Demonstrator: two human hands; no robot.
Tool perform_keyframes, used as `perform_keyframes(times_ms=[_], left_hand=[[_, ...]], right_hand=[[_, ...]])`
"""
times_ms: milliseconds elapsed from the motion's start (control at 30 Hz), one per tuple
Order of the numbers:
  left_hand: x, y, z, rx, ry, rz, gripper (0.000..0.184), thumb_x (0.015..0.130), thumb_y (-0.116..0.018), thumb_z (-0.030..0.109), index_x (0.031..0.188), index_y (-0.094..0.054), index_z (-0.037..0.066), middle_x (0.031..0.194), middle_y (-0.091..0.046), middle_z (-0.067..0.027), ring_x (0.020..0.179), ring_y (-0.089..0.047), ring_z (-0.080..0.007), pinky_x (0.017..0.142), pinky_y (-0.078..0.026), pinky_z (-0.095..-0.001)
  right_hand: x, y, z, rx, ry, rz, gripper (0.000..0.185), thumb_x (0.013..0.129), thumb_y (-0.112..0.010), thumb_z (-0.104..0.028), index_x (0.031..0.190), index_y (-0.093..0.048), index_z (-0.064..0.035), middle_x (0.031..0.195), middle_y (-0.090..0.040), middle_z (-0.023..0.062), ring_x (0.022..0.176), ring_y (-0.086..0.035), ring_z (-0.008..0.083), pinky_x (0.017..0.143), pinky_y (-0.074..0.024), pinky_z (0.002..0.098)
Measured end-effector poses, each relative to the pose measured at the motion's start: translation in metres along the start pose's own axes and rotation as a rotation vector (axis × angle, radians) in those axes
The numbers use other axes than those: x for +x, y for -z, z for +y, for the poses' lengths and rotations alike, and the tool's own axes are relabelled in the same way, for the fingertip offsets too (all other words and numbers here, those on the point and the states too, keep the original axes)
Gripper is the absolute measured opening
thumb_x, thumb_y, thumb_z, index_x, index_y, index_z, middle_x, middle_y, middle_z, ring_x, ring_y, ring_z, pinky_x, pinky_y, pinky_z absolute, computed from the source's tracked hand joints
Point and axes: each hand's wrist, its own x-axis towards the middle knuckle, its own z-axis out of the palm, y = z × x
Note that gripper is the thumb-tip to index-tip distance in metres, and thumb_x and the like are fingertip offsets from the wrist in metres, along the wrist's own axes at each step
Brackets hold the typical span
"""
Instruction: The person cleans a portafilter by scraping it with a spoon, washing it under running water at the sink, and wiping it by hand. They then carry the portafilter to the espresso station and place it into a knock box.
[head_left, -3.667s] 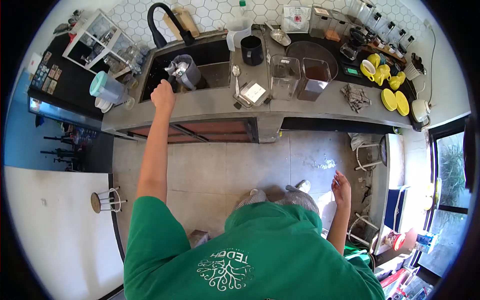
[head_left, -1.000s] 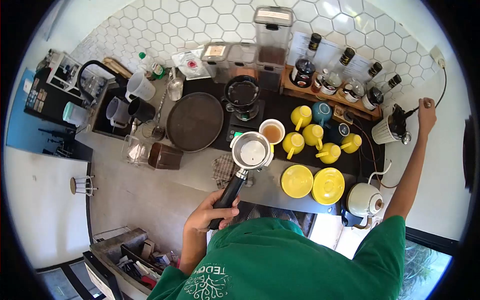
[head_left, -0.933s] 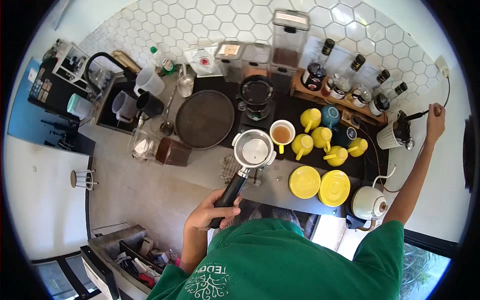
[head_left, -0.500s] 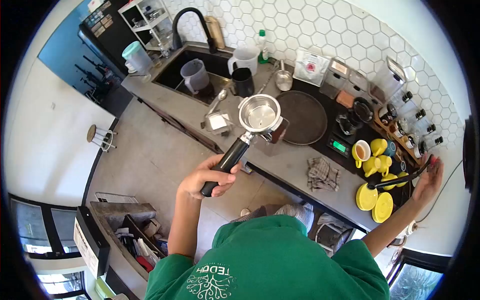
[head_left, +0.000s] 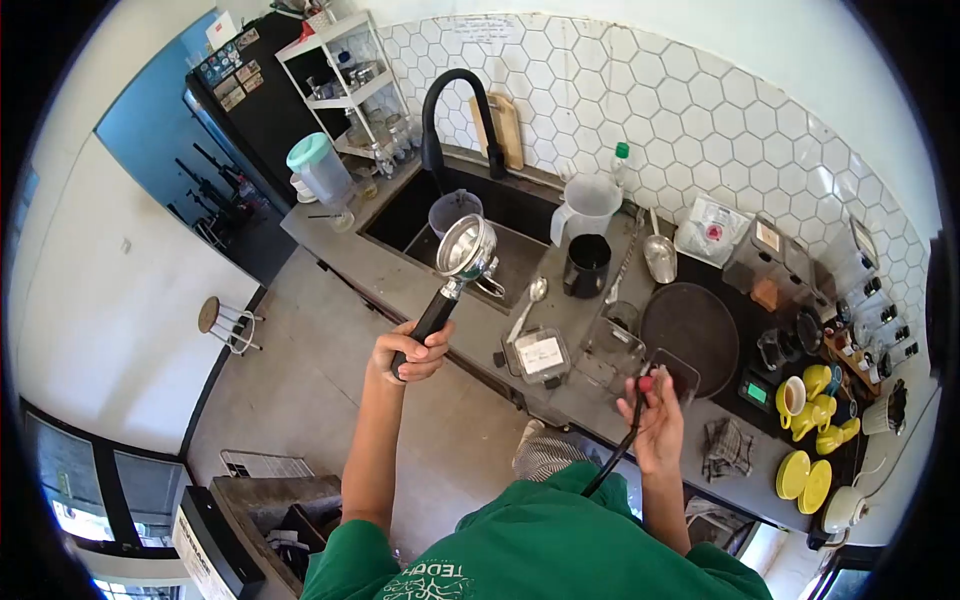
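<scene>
My left hand (head_left: 412, 352) is wrapped round the black handle of a portafilter (head_left: 466, 248), its metal basket raised and facing up in front of the sink. No coffee shows in the basket, though its inside is only partly visible. My right hand (head_left: 657, 420) is raised over the counter's front edge, palm up. Its fingers hold a slim black rod (head_left: 622, 450) with a red end (head_left: 645, 383); the rod slants down towards my green shirt, and its kind is unclear. Below and beyond that hand are clear plastic containers (head_left: 612, 352) and a round dark tray (head_left: 690, 340).
A sink (head_left: 400, 215) with a black tap (head_left: 430, 120) is ahead. On the counter stand a black pitcher (head_left: 587, 267), a clear jug (head_left: 590, 205), a lidded container (head_left: 543, 356), a spoon (head_left: 528, 308), a scale (head_left: 757, 392), yellow cups (head_left: 812, 415), saucers (head_left: 792, 475) and a checked cloth (head_left: 728, 448).
The view has swung left. My left hand has carried the portafilter in front of the sink. My right hand has come in from the far right with the black rod.
</scene>
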Motion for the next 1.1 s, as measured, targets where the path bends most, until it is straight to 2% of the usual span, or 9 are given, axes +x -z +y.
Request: perform_keyframes(times_ms=[200, 267, 367, 400, 467, 500, 633, 833, 1100], left_hand=[[-0.009, 0.049, 0.086, 0.081, -0.015, 0.258, 0.017, 0.071, -0.050, -0.003, 0.078, -0.036, 0.004, 0.055, -0.036, 0.0006, 0.036, -0.035, -0.0062, 0.028, -0.026, -0.0169], [-0.004, 0.068, 0.105, 0.090, 0.014, 0.313, 0.017, 0.072, -0.052, 0.001, 0.080, -0.039, 0.005, 0.055, -0.037, 0.0015, 0.038, -0.037, -0.0055, 0.031, -0.027, -0.0172], [0.017, 0.106, 0.126, 0.780, 0.004, 0.827, 0.014, 0.072, -0.057, 0.007, 0.080, -0.046, 0.006, 0.056, -0.044, 0.0003, 0.043, -0.043, -0.0068, 0.040, -0.035, -0.0213], [0.022, 0.125, 0.134, 0.781, 0.016, 0.809, 0.014, 0.072, -0.057, 0.007, 0.080, -0.046, 0.006, 0.056, -0.044, 0.0003, 0.043, -0.043, -0.0068, 0.040, -0.035, -0.0213], [0.026, 0.166, 0.148, 1.310, 0.105, 0.933, 0.011, 0.073, -0.057, 0.008, 0.077, -0.047, 0.006, 0.056, -0.048, -0.0013, 0.045, -0.048, -0.0097, 0.042, -0.038, -0.0231], [0.024, 0.194, 0.153, 1.268, 0.093, 0.914, 0.012, 0.073, -0.058, 0.008, 0.075, -0.047, 0.006, 0.057, -0.050, -0.0022, 0.045, -0.049, -0.0113, 0.041, -0.038, -0.0247], [0.028, 0.230, 0.177, 1.074, 0.178, 0.798, 0.013, 0.072, -0.058, 0.005, 0.076, -0.046, 0.006, 0.057, -0.048, -0.0018, 0.042, -0.047, -0.0113, 0.038, -0.037, -0.0251], [0.025, 0.263, 0.215, 0.945, 0.226, 0.603, 0.012, 0.074, -0.055, 0.002, 0.079, -0.045, 0.006, 0.058, -0.046, -0.0017, 0.041, -0.045, -0.0110, 0.039, -0.036, -0.0252], [0.009, 0.289, 0.272, 1.060, 0.449, 0.410, 0.015, 0.072, -0.057, 0.002, 0.077, -0.044, 0.006, 0.055, -0.045, -0.0017, 0.042, -0.044, -0.0103, 0.039, -0.035, -0.0258]], right_hand=[[0.038, -0.069, 0.068, -0.228, -0.111, -0.032, 0.029, 0.091, -0.044, -0.017, 0.118, -0.045, -0.0069, 0.085, -0.051, 0.0041, 0.079, -0.058, 0.0179, 0.065, -0.0489, 0.0306], [0.044, -0.069, 0.085, -0.411, -0.466, -0.202, 0.028, 0.091, -0.044, -0.018, 0.118, -0.046, -0.0081, 0.079, -0.050, 0.0037, 0.077, -0.058, 0.0157, 0.066, -0.0484, 0.0277], [0.053, -0.081, 0.104, -0.621, -0.606, -0.178, 0.031, 0.091, -0.045, -0.022, 0.118, -0.046, -0.0070, 0.080, -0.055, 0.0095, 0.079, -0.059, 0.0208, 0.070, -0.0476, 0.0319], [0.063, -0.085, 0.114, -0.619, -0.593, -0.161, 0.031, 0.091, -0.045, -0.022, 0.118, -0.046, -0.0070, 0.080, -0.055, 0.0095, 0.079, -0.059, 0.0208, 0.070, -0.0476, 0.0319], [0.085, -0.089, 0.140, -1.298, -0.132, -0.211, 0.037, 0.091, -0.044, -0.029, 0.119, -0.045, -0.0056, 0.087, -0.058, 0.0191, 0.083, -0.059, 0.0304, 0.074, -0.0453, 0.0375], [0.100, -0.101, 0.148, -1.397, 0.073, -0.209, 0.040, 0.090, -0.042, -0.031, 0.122, -0.041, -0.0063, 0.098, -0.056, 0.0252, 0.089, -0.055, 0.0372, 0.078, -0.0424, 0.0403], [0.182, -0.157, 0.176, -1.575, 0.340, -0.139, 0.049, 0.089, -0.042, -0.024, 0.135, -0.026, -0.0133, 0.087, -0.055, 0.0234, 0.082, -0.054, 0.0408, 0.074, -0.0429, 0.0432], [0.277, -0.228, 0.239, -2.023, 0.104, -0.040, 0.051, 0.083, -0.046, -0.015, 0.132, -0.034, -0.0139, 0.097, -0.053, 0.0192, 0.081, -0.057, 0.0377, 0.070, -0.0472, 0.0438], [0.295, -0.255, 0.222, -2.577, 0.306, -0.191, 0.052, 0.079, -0.048, -0.011, 0.130, -0.039, -0.0139, 0.092, -0.054, 0.0115, 0.059, -0.061, 0.0206, 0.051, -0.0493, 0.0298]])
